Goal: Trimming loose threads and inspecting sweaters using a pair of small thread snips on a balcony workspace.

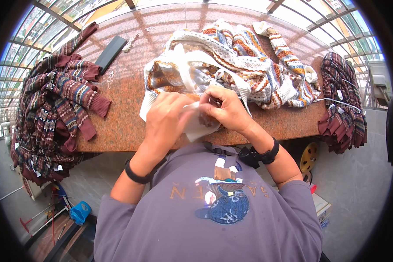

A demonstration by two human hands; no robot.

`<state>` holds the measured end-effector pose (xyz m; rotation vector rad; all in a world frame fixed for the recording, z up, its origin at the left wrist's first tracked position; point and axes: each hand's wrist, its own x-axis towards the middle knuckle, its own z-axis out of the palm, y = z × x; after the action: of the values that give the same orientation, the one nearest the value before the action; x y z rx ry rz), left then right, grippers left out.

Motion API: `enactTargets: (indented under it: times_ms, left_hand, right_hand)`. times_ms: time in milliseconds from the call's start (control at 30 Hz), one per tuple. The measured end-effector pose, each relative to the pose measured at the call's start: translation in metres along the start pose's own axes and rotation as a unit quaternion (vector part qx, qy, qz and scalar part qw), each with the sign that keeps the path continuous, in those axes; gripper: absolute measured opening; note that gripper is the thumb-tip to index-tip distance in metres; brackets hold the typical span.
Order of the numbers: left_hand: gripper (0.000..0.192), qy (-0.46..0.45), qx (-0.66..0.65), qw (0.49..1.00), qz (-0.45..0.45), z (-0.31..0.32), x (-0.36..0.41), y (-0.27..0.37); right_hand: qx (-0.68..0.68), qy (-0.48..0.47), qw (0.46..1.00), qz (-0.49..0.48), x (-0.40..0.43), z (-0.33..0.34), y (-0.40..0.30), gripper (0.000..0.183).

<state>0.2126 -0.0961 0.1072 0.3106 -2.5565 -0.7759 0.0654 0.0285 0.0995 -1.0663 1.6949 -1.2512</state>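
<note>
A white patterned knit sweater [249, 70] with orange, brown and blue bands lies bunched on the granite tabletop [118, 124]. My left hand [165, 114] is over its near edge, blurred, with its fingers by a piece of white ribbed knit [198, 129]. Touching the same white knit, my right hand [224, 108] has its thumb and forefinger pinched together; whether a thread or something thin lies between them cannot be told. The left fingertips are partly hidden behind the hand. Both hands are close together, just in front of my chest.
Maroon patterned sweaters [55, 98] are heaped at the left edge. A tied bundle of similar sweaters [340, 101] hangs over the right edge. A dark grey oblong case [111, 52] and loose white yarn [128, 46] lie at the back left. Below stands a blue bucket [80, 212].
</note>
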Motion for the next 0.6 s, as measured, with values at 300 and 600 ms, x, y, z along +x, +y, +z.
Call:
enactTargets:
  times_ms: [300, 600]
  left_hand:
    - [0.02, -0.101, -0.333, 0.917, -0.196, 0.027, -0.003, -0.016]
    - [0.007, -0.055, -0.41, 0.88, -0.236, 0.031, -0.002, -0.021]
  right_hand:
    - [0.142, 0.023, 0.989, 0.025, 0.003, -0.003, 0.021, 0.007]
    - [0.024, -0.019, 0.998, -0.046, -0.006, -0.018, 0.023, 0.014]
